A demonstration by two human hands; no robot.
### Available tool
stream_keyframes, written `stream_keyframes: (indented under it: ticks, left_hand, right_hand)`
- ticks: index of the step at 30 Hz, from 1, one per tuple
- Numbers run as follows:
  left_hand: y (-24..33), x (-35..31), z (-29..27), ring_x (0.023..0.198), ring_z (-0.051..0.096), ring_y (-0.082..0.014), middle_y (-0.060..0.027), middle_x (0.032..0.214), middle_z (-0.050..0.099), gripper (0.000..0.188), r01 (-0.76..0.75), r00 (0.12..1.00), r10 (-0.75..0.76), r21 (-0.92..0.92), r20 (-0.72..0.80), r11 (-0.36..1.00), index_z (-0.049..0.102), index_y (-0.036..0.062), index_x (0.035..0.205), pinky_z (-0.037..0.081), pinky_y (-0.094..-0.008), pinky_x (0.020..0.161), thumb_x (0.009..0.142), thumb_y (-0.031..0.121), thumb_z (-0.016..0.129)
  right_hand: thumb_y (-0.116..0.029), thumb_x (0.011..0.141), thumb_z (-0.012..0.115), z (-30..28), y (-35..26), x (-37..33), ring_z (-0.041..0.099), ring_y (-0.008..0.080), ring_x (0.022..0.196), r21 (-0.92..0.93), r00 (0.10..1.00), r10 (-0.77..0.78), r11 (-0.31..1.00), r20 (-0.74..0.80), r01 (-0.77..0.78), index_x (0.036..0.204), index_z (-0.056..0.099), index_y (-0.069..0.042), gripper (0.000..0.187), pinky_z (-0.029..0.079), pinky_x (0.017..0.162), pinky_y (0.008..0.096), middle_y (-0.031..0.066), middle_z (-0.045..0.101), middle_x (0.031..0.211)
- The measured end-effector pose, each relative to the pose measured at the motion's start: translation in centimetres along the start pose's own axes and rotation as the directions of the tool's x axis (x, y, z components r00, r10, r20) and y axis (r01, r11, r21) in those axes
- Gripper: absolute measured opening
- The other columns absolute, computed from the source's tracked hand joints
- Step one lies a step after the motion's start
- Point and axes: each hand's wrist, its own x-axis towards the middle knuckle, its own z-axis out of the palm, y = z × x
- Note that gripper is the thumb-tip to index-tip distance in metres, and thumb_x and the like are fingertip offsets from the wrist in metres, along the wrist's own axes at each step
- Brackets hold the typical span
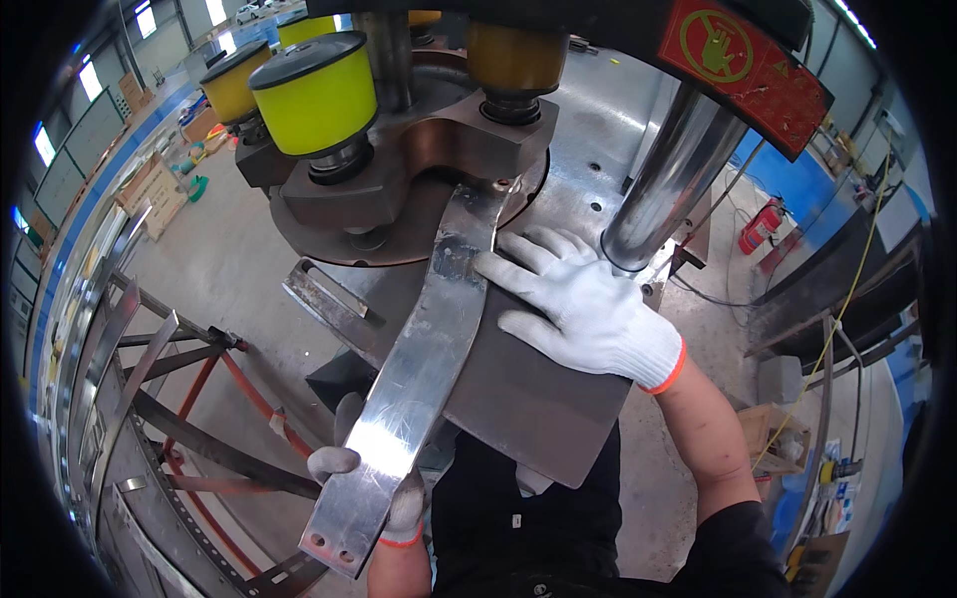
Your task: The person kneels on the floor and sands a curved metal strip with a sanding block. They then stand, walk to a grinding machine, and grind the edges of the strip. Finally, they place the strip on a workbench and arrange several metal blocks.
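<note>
A long bent flat metal bar (407, 374), shiny and with two holes at its near end, runs from my body up into the press. Its far end lies on the dark round die plate (329, 234) beside the press tooling (344, 189). My left hand (344, 453), in a white glove, grips the bar near its near end; part of the hand is hidden under the metal. My right hand (588, 304), also gloved, lies with fingers spread on the flat dark plate (538, 404), its fingertips at the bar's right edge.
Yellow-green cylinders (314, 95) stand on the tooling. A thick steel column (673, 179) rises right of my right hand, under a red warning sign (743, 70). A rack of metal strips (130, 399) stands to the left, and a fire extinguisher (763, 227) at the far right.
</note>
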Motion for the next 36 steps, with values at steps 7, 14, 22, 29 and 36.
stream_keyframes:
  ticks: [7, 14, 22, 29, 36]
  left_hand:
    - [0.1, -0.2, 1.5, 0.14, 0.06, -0.0331, -0.0204, 0.149, 0.057, 0.087, 0.019, 0.994, -0.019, 0.002, -0.106, 1.0, 0.047, 0.0121, 0.13, 0.055, -0.0476, 0.117, 0.071, 0.044, 0.103]
    - [0.2, 0.5, 1.9, 0.121, 0.066, -0.0328, -0.0261, 0.131, 0.058, 0.045, -0.019, 0.997, 0.018, -0.02, -0.069, 1.0, 0.043, 0.0079, 0.118, 0.062, -0.0412, 0.101, 0.095, 0.003, 0.081]
    - [0.2, 0.4, 1.5, 0.119, 0.067, -0.0301, -0.0234, 0.127, 0.06, 0.046, -0.008, 0.998, 0.019, 0.187, -0.056, 0.982, 0.042, 0.007, 0.12, 0.061, -0.0378, 0.098, 0.096, 0.003, 0.081]
    - [-0.1, -0.3, 1.2, 0.145, 0.054, -0.0326, -0.0234, 0.156, 0.054, 0.094, 0.067, 0.987, -0.049, 0.115, -0.15, 0.991, 0.044, 0.0099, 0.132, 0.045, -0.0463, 0.123, 0.07, 0.051, 0.102]
    - [0.0, -0.4, 1.3, 0.145, 0.055, -0.0327, -0.0228, 0.154, 0.056, 0.092, 0.074, 0.984, -0.054, 0.115, -0.17, 0.991, 0.046, 0.0101, 0.131, 0.044, -0.0466, 0.124, 0.071, 0.048, 0.103]
  right_hand:
    - [-0.036, 0.1, 0.069, 0.3, 0.0, 0.4, 0.054, 0.0468, 0.138, 0.004, 1.0, -0.01, 1.0, -0.007, 0.01, 0.153, 0.055, -0.01, 0.061, 0.047, 0.114, 0.0558, 0.0225, 0.058, 0.149]
    - [-0.037, 0.101, 0.067, 0.8, 0.1, 0.5, 0.056, 0.046, 0.137, -0.03, 0.999, -0.025, 0.999, -0.041, 0.024, 0.151, 0.054, -0.006, 0.061, 0.046, 0.115, 0.0545, 0.0247, 0.06, 0.146]
    - [-0.038, 0.102, 0.065, 0.8, 0.1, 0.6, 0.055, 0.0461, 0.139, -0.035, 1.0, 0.003, 0.999, -0.011, -0.003, 0.151, 0.054, -0.005, 0.06, 0.047, 0.115, 0.0542, 0.0247, 0.059, 0.148]
    - [-0.039, 0.103, 0.064, 0.9, 0.2, 0.4, 0.055, 0.0467, 0.139, -0.02, 1.0, 0.0, 1.0, -0.031, 0.0, 0.151, 0.055, -0.005, 0.06, 0.046, 0.116, 0.0549, 0.0259, 0.059, 0.149]
    - [-0.039, 0.103, 0.063, 0.8, 0.2, 0.3, 0.055, 0.0464, 0.14, -0.021, 1.0, 0.009, 1.0, -0.027, -0.01, 0.152, 0.054, -0.005, 0.06, 0.045, 0.117, 0.0542, 0.0256, 0.058, 0.15]
